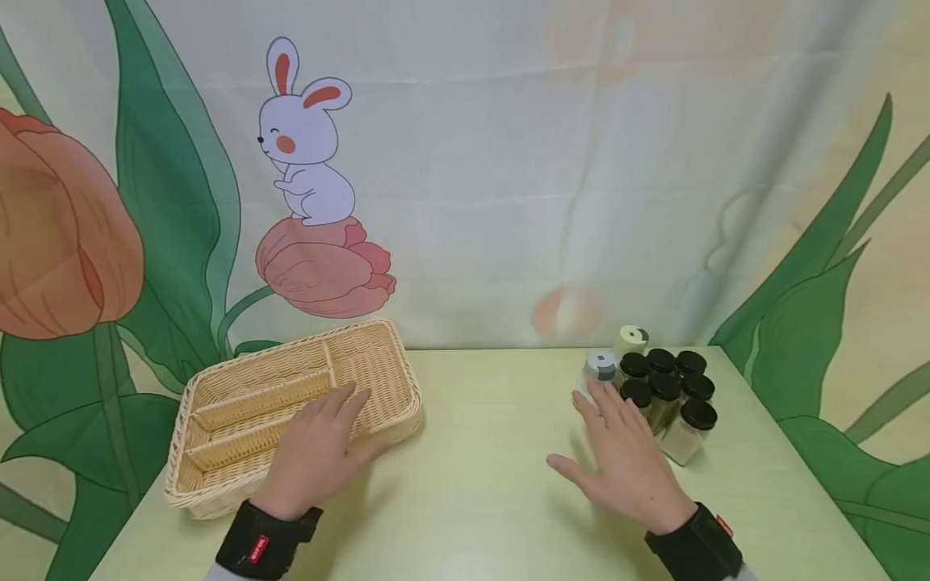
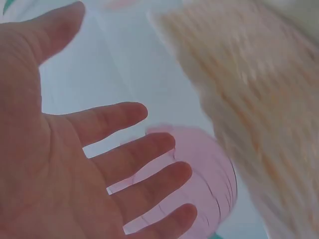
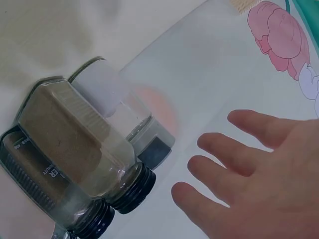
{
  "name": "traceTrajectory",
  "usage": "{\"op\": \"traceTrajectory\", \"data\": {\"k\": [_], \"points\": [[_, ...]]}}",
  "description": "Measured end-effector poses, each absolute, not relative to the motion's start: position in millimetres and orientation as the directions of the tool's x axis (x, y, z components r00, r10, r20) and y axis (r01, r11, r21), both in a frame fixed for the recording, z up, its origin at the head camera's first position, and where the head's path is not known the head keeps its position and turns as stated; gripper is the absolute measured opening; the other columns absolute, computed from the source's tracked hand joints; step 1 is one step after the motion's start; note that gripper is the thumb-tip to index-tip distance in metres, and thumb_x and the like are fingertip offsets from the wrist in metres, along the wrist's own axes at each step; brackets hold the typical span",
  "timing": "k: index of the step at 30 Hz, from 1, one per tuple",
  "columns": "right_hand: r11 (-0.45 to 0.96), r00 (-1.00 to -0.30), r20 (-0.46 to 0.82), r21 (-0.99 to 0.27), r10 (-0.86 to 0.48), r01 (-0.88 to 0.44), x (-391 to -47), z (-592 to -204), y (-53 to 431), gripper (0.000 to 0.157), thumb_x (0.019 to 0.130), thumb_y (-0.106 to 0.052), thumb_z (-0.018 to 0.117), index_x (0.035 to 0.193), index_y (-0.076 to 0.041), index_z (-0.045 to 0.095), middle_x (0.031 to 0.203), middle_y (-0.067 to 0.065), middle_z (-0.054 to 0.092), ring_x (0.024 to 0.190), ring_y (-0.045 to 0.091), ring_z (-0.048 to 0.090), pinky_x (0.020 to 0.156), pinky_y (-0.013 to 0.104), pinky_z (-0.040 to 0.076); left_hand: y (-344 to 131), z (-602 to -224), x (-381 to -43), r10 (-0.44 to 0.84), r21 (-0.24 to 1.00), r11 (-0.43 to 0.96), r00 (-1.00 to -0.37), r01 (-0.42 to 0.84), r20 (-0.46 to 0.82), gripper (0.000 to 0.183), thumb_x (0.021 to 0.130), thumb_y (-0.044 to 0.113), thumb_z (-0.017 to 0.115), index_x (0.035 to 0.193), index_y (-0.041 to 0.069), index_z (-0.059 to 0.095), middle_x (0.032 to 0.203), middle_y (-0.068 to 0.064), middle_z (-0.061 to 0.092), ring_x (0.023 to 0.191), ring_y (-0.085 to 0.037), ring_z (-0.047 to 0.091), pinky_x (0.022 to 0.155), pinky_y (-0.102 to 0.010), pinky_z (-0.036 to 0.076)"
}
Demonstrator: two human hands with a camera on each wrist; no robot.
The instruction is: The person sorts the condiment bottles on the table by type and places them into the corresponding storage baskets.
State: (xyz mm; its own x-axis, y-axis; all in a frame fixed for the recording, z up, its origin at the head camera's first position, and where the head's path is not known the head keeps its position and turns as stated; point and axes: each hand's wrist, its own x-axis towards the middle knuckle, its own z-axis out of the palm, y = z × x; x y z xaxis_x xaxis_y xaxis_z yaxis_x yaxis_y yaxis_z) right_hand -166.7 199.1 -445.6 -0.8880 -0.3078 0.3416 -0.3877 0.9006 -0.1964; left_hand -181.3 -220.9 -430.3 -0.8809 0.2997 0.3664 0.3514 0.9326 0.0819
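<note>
A wicker basket (image 1: 363, 432) with several compartments stands on the left of the table. Above its right front part hovers my left hand (image 1: 320, 452), fingers spread and nothing held; the left wrist view has the basket blurred beside the palm. On the right, my right hand (image 1: 628, 468) is held with straight fingers near a cluster of spice jars (image 1: 683, 436) with black lids. A clear jar with a white-and-grey cap (image 1: 600, 365) stands just beyond its fingertips. In the right wrist view a gap shows between the fingers and the jars (image 3: 75, 139), which hold brownish powder.
A pale cream-capped container (image 1: 632, 337) stands at the back of the jar group. The light green table (image 1: 472, 484) meets a hanging cloth (image 1: 479, 202) printed with a rabbit and tulips along its back edge. Both wrists wear black bands.
</note>
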Motion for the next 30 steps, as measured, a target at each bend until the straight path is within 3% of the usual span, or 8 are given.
{"op": "traceTrajectory", "data": {"k": [8,17,21,25,30], "points": [[0.889,-0.864,0.427,-0.236,-0.268,-0.392,-169.4,-441.4,205.4,0.081,0.094,-0.064,0.046,0.144,-0.002,0.05,0.152,0.022,0.04,0.141,0.042,0.034,0.109,0.061,0.028,-265.6,-414.2,-189.7,0.186,0.142,0.957,-0.912,0.253,0.366,0.077,0.091,0.062,0.055,0.139,0.002,0.055,0.134,-0.025,0.058,0.116,-0.047,0.057,0.089,-0.062,0.047],[0.882,-0.84,0.484,-0.25,-0.244,-0.4,-171.8,-436.6,214.1,0.073,0.094,-0.057,0.054,0.139,0.0,0.053,0.146,0.023,0.045,0.136,0.042,0.039,0.106,0.062,0.031,-336.1,-403.3,-189.1,-0.057,0.247,0.969,-0.958,0.015,0.28,0.083,0.096,0.066,0.038,0.146,0.001,0.047,0.137,-0.033,0.051,0.118,-0.055,0.049,0.082,-0.071,0.042],[0.884,-0.848,0.477,-0.261,-0.231,-0.387,-173.1,-432.7,218.7,0.073,0.094,-0.058,0.053,0.138,0.001,0.054,0.146,0.023,0.046,0.136,0.041,0.039,0.106,0.061,0.031,-367.6,-401.9,-184.9,-0.132,0.286,0.957,-0.957,-0.054,0.259,0.082,0.097,0.063,0.037,0.148,-0.002,0.043,0.135,-0.033,0.052,0.11,-0.054,0.053,0.07,-0.066,0.045],[0.882,-0.847,0.484,-0.273,-0.218,-0.384,-174.0,-428.9,223.0,0.072,0.094,-0.057,0.053,0.136,0.001,0.055,0.145,0.024,0.047,0.135,0.041,0.04,0.105,0.062,0.032,-393.4,-403.5,-180.5,-0.192,0.321,0.94,-0.958,-0.117,0.215,0.082,0.098,0.061,0.038,0.145,-0.006,0.043,0.132,-0.033,0.054,0.095,-0.049,0.059,0.056,-0.053,0.046],[0.89,-0.83,0.517,-0.252,-0.208,-0.38,-175.2,-424.5,228.2,0.071,0.093,-0.054,0.057,0.136,0.002,0.056,0.144,0.024,0.048,0.133,0.042,0.042,0.102,0.063,0.034,-424.2,-401.1,-174.2,-0.208,0.333,0.926,-0.977,-0.179,0.054,0.089,0.096,0.065,0.037,0.145,-0.01,0.037,0.131,-0.036,0.049,0.092,-0.048,0.058,0.06,-0.048,0.045]]}}
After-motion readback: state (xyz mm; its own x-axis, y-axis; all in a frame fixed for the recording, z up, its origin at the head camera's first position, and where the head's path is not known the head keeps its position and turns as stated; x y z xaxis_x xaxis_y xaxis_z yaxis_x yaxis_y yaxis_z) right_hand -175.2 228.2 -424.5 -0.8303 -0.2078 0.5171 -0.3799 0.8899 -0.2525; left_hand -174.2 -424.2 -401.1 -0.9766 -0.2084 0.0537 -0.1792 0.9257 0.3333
